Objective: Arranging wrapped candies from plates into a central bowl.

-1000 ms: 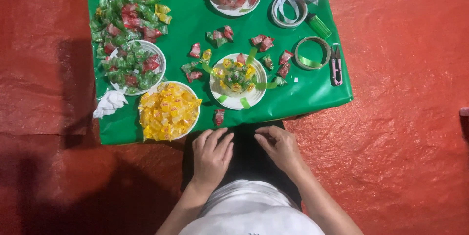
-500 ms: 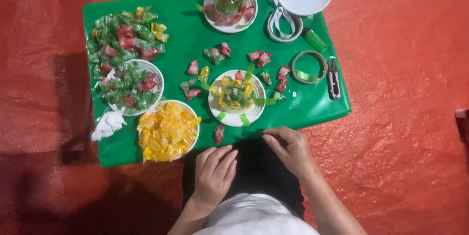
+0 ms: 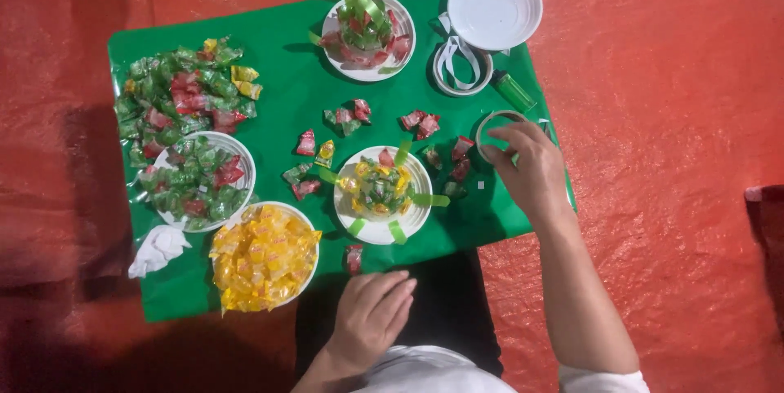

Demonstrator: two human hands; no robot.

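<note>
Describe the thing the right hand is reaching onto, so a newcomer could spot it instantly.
Start at the green table and go to its right edge, below the empty white plate. Under the right hand lies a tape roll. It is a thin hollow ring, unlike the candy-filled plates and the tangle of white strips beside it.

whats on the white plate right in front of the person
The white round plate holds a small mound of yellow, green and red wrapped candies with green tape strips fanning out over its rim. The plate's middle under the mound is hidden.
</note>
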